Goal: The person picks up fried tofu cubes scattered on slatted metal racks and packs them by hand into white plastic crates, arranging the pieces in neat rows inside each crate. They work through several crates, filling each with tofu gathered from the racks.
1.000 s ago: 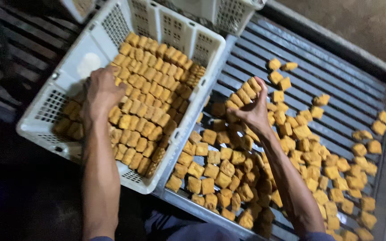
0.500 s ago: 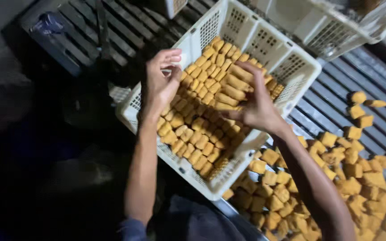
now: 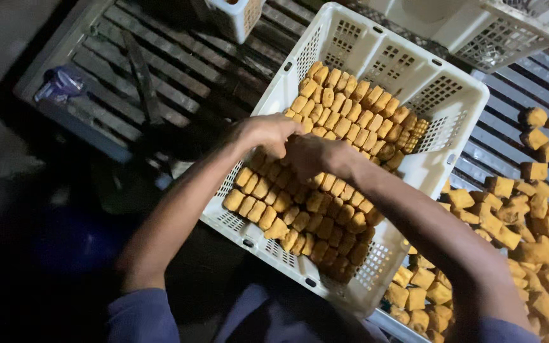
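The white perforated plastic crate (image 3: 414,168) in front of me is mostly packed with neat rows of golden-brown fried cubes (image 3: 344,121). A bare patch of crate floor shows at its right wall, and a loose heap of the same cubes (image 3: 516,235) lies just right of the crate on the slatted metal table (image 3: 503,136), so plenty is left. My left hand (image 3: 263,132) and right hand (image 3: 316,155) meet over the crate's middle, fingers curled down onto the rows; whether they grip any cubes, I cannot tell.

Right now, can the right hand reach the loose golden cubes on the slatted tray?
Probably yes: the right hand is over the white crate, and the loose cubes lie beside it, uncovered.
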Available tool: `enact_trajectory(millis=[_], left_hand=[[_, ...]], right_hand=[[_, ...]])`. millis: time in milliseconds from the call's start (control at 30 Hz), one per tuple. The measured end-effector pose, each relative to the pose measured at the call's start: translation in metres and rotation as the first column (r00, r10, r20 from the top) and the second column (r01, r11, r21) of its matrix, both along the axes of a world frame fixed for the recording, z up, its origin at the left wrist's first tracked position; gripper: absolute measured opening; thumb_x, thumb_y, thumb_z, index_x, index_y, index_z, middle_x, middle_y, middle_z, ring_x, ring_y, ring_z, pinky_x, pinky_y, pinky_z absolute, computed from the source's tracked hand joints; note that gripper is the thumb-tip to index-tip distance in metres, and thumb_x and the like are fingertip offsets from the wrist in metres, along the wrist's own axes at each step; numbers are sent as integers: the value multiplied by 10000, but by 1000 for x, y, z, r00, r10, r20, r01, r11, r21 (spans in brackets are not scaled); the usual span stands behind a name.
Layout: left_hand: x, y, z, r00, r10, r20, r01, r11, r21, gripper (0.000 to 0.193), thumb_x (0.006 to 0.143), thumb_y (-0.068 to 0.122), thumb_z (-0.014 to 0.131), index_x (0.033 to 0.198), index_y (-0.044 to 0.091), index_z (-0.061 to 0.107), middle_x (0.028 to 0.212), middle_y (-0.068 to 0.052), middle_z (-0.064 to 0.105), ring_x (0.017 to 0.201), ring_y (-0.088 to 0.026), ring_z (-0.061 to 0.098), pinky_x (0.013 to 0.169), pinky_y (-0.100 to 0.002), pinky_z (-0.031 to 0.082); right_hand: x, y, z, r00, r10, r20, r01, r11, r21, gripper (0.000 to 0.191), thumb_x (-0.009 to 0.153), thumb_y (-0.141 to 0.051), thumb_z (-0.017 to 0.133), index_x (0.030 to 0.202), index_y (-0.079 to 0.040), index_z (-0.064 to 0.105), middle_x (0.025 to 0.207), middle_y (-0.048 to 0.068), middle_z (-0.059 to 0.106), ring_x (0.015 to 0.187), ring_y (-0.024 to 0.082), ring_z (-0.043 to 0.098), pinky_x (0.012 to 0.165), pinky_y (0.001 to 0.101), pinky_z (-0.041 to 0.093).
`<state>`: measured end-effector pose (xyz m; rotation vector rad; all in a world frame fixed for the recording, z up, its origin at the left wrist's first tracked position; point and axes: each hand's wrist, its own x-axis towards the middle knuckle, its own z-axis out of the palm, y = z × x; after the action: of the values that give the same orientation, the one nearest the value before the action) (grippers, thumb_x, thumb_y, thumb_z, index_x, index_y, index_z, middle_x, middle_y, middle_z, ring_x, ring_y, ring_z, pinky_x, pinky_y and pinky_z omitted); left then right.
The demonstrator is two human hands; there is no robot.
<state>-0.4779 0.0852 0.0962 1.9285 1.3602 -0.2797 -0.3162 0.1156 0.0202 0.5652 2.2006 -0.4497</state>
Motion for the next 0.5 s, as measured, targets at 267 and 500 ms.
enact_trajectory(millis=[267,500], left_hand=[[5,-1,-25,982,-91,-163,92,996,-3,306,723,125,829,983,-22,762,951,-195,755,870,-310,749,765,-412,600],[11,-22,-4,986,-155,-55,157,987,29,358,664,136,758,1004,25,745,935,-239,736,887,-370,737,768,-465,590]], right_hand=[[60,4,26,726,-559,-400,277,771,-574,423,915,-314,693,1305,-151,669,1068,58,806,947,203,792,842,358,636],[52,-40,51,688,-474,-550,320,878,-357,526,842,-330,765,1330,-174,645,1154,105,750,985,286,724,861,413,569]])
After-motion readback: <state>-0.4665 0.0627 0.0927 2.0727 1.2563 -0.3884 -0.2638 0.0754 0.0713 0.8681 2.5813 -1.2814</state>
